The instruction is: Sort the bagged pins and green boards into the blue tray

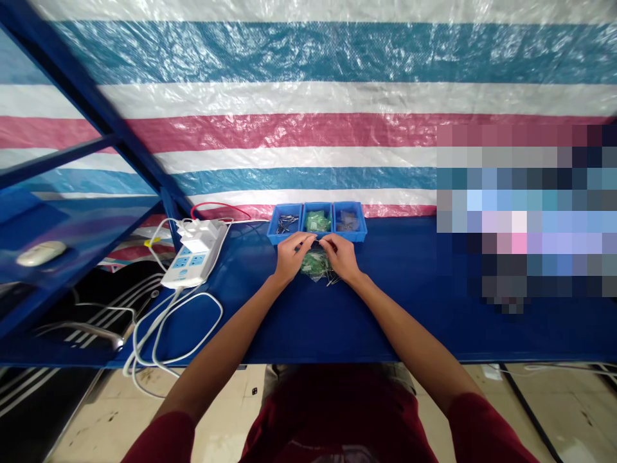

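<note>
Both my hands meet over the middle of a blue table (409, 302). My left hand (290, 254) and my right hand (341, 254) each have their fingers pinched together, fingertips almost touching, on something too small to make out. Under and between them lies a small pile of green circuit boards (314, 263) with thin metal pins (332, 280) beside it. Just beyond the fingertips stand three blue bins in a row: the left bin (285, 223) holds dark metal parts, the middle bin (317, 220) green boards, the right bin (349, 220) brownish parts.
A white power strip (193, 260) with a plugged-in adapter lies at the left, its white cables (168, 334) looping over the table's front edge. A blue metal frame (87, 96) rises at the left. A striped tarpaulin (308, 96) closes the back. A blurred area lies at the right.
</note>
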The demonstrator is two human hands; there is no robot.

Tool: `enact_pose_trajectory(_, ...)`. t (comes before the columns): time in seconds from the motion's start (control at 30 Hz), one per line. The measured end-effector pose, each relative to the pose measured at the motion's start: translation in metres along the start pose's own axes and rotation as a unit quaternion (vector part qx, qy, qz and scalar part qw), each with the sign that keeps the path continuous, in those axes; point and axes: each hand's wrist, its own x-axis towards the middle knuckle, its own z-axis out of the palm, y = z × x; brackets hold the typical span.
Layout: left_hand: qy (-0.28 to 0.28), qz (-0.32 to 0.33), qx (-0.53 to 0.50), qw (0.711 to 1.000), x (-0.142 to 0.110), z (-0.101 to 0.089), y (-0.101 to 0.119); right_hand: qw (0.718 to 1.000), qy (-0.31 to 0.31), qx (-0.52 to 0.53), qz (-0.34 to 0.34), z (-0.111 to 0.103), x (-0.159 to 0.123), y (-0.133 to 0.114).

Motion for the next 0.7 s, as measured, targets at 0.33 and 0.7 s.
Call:
enact_pose_trajectory(0.33, 0.000, -0.061, -0.010, 0.998, 0.000, 0.001, -0.011, 0.998, 0.047, -0.049, -0.005, -0.003, -0.002, -0.002)
enact_pose_trajectory(0.7, 0.017, -0.057, -0.117, 0.991, 0.002, 0.004, -0.011, 0.996, 0.062, -0.056, -0.016, -0.003, -0.001, -0.002)
